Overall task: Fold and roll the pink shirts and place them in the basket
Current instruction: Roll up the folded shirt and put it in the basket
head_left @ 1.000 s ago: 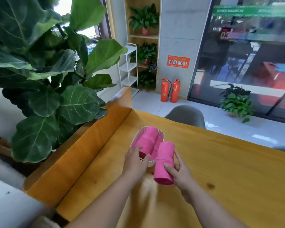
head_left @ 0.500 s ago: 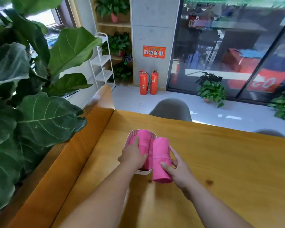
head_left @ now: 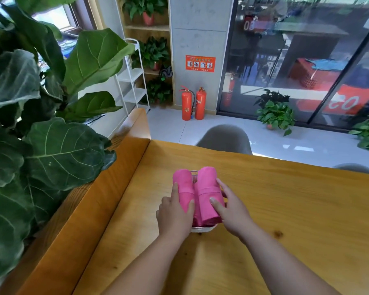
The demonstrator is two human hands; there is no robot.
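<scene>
Rolled bright pink fabric shirt (head_left: 183,185) lay in a small white plastic basket (head_left: 202,229) on a yellow wooden table (head_left: 296,209), second pink roll (head_left: 208,188) touching its right side, left hand (head_left: 174,216) clasped the first between thumb and fingers, right hand (head_left: 232,211) clasped the second likewise.

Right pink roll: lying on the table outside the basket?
No, the right pink roll sits in the basket beside the left pink roll, gripped by the right hand.

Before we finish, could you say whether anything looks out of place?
Nothing stands out: the left hand holds the left roll, the right hand the right roll, side by side in the basket.
</scene>
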